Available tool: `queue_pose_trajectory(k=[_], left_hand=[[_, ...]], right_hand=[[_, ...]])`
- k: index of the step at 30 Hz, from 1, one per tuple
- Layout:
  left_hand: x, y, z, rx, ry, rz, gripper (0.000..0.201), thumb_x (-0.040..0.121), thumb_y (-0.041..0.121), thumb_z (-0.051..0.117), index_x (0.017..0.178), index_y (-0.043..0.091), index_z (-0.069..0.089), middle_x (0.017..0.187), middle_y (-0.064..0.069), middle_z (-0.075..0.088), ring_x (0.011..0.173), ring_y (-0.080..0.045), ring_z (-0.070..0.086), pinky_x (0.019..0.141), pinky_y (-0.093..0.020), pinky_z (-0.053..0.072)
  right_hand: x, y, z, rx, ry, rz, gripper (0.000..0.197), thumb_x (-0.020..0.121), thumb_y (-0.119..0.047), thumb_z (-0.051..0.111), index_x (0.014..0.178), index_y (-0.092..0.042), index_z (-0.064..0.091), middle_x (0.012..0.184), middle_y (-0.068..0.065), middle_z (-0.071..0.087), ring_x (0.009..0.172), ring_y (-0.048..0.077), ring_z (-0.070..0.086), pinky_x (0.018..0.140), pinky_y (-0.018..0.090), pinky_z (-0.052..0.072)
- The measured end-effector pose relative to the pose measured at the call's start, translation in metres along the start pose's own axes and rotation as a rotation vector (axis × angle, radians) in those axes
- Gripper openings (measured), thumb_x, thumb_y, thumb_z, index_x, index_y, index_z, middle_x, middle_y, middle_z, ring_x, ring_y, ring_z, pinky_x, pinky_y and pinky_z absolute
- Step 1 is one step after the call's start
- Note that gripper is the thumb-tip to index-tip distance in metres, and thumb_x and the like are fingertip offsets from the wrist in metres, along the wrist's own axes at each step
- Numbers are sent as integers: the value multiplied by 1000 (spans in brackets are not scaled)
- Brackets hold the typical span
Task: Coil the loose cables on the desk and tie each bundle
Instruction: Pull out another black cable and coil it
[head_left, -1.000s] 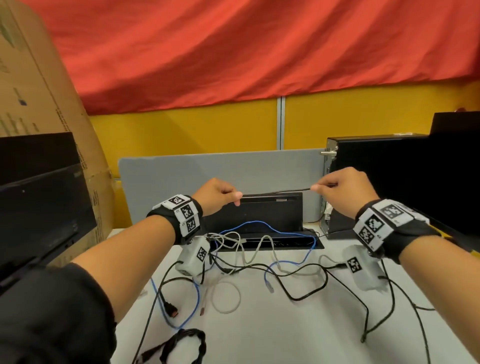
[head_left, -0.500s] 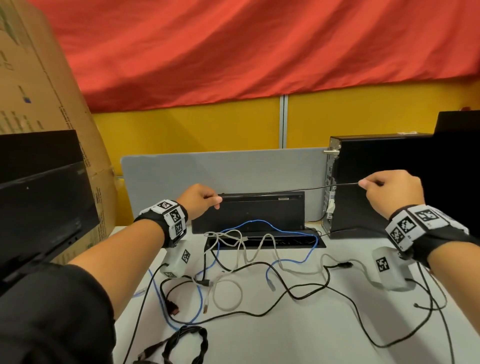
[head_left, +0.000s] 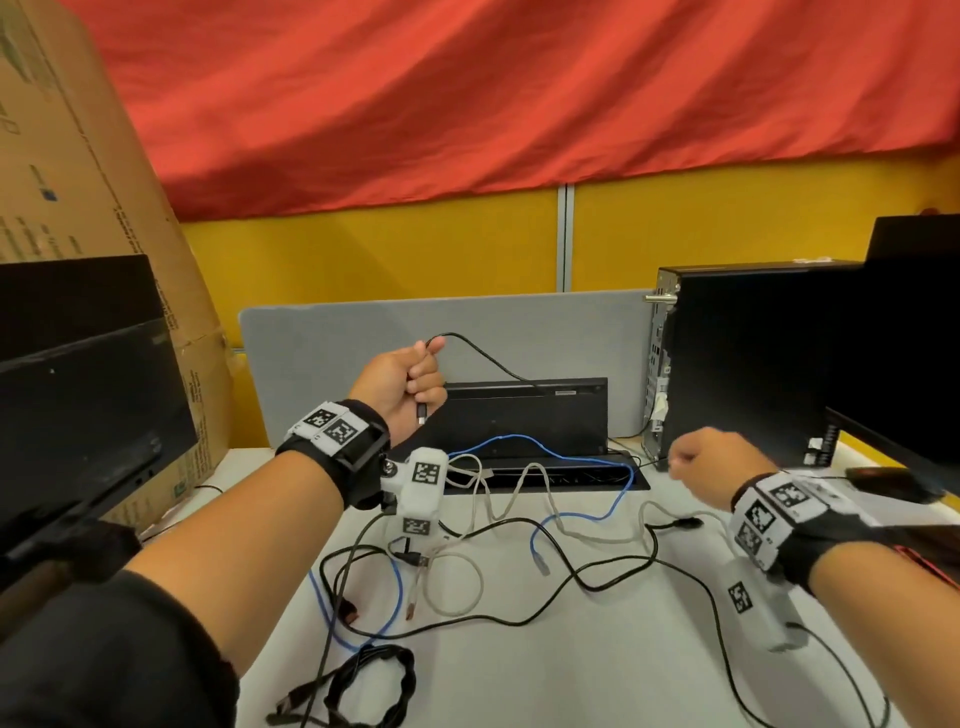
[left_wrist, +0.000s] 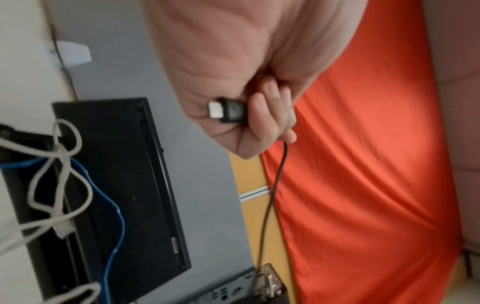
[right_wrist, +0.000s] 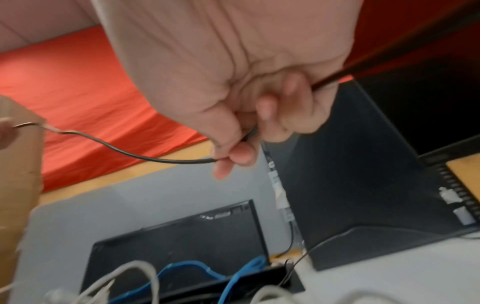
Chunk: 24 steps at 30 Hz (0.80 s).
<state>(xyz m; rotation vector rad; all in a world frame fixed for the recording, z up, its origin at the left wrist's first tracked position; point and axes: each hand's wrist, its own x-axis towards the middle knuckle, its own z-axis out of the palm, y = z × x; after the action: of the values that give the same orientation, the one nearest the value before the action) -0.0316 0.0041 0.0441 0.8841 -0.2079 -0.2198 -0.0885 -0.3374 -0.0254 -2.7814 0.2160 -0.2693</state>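
Observation:
My left hand (head_left: 418, 376) is raised above the desk and grips a thin black cable (head_left: 498, 364). The cable's USB plug (left_wrist: 226, 110) sticks out below the curled fingers. From the thumb the cable arcs down to the right to my right hand (head_left: 683, 462), which pinches it (right_wrist: 130, 153) between thumb and fingers low by the black computer tower. On the white desk (head_left: 597, 675) lie a blue cable (head_left: 597, 514), a grey cable (head_left: 519, 488) and more loose black cable (head_left: 613, 584), all tangled. A coiled black bundle (head_left: 374, 680) rests at the front.
A black computer tower (head_left: 753, 364) stands at the right with a dark monitor (head_left: 914, 338) beside it. Another monitor (head_left: 78, 395) and a cardboard box (head_left: 67, 156) fill the left. A grey divider (head_left: 363, 332) and an open cable-tray lid (head_left: 524, 415) stand behind.
The cable was stretched taut between my spread hands. Now my left hand has risen and turned, my right hand has dropped toward the desk, and the cable hangs in a slack arc.

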Motion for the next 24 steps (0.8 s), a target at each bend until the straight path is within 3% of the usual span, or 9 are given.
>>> queue_pose_trajectory(k=[4, 6, 9, 11, 15, 18, 20, 21, 24], left_hand=[[0, -3, 4, -39, 75, 141, 32, 103, 4, 31, 132, -1, 45, 71, -4, 59, 49, -9, 54, 47, -21, 48], [-2, -4, 0, -30, 96, 202, 35, 103, 0, 30, 136, -2, 39, 97, -13, 68, 72, -17, 71, 62, -25, 58], [0, -7, -11, -58, 122, 253, 46, 101, -7, 24, 147, -1, 23, 133, -21, 55, 111, -30, 64, 88, -36, 56], [4, -10, -17, -42, 191, 273, 51, 99, -11, 24, 149, 0, 20, 146, -23, 43, 127, -34, 53, 100, -41, 49], [5, -24, -19, 152, 280, 271, 58, 95, -18, 29, 149, 2, 25, 148, -20, 42, 134, -29, 46, 110, -40, 39], [-6, -41, -9, 486, 224, 242, 55, 96, -10, 39, 148, 4, 31, 140, -10, 53, 117, -18, 57, 89, -30, 45], [-15, -55, -4, 856, 117, 190, 46, 98, 5, 51, 143, 9, 44, 129, 7, 61, 88, -5, 60, 73, -20, 46], [-21, -64, -1, 996, 23, 134, 44, 98, 10, 52, 142, 12, 47, 127, 14, 62, 84, -1, 59, 71, -16, 45], [-38, -87, 6, 1089, -253, -70, 47, 99, 3, 46, 144, 11, 40, 116, 6, 71, 104, 0, 63, 83, -10, 44]], right_hand=[[-20, -18, 29, 114, -153, -176, 26, 89, -17, 51, 70, -25, 67, 84, -7, 67, 83, 11, 62, 74, 28, 49], [-29, -26, 34, 177, -189, -279, 27, 92, -27, 55, 69, -28, 69, 84, -11, 68, 84, 5, 61, 77, 25, 47], [-42, -40, 28, 276, -247, -434, 31, 94, -35, 57, 69, -27, 74, 73, -19, 67, 75, -3, 60, 72, 16, 43], [-50, -48, 16, 357, -299, -512, 31, 94, -32, 58, 70, -28, 75, 71, -18, 66, 68, -5, 57, 67, 7, 39], [-66, -62, -15, 533, -337, -595, 33, 96, -29, 55, 72, -23, 75, 57, -8, 52, 50, 0, 40, 52, 9, 37], [-71, -68, -40, 711, -319, -600, 34, 93, -32, 53, 70, -17, 73, 49, -11, 39, 46, 3, 33, 47, 11, 31], [-66, -66, -53, 831, -249, -572, 35, 95, -30, 53, 69, -16, 70, 50, -9, 37, 45, 6, 31, 46, 14, 30], [-62, -64, -59, 875, -195, -547, 35, 97, -28, 52, 68, -16, 69, 50, -8, 36, 45, 7, 29, 44, 16, 28], [-44, -54, -66, 910, -13, -424, 37, 99, -29, 49, 68, -17, 67, 48, -11, 35, 42, 7, 27, 41, 18, 25]])
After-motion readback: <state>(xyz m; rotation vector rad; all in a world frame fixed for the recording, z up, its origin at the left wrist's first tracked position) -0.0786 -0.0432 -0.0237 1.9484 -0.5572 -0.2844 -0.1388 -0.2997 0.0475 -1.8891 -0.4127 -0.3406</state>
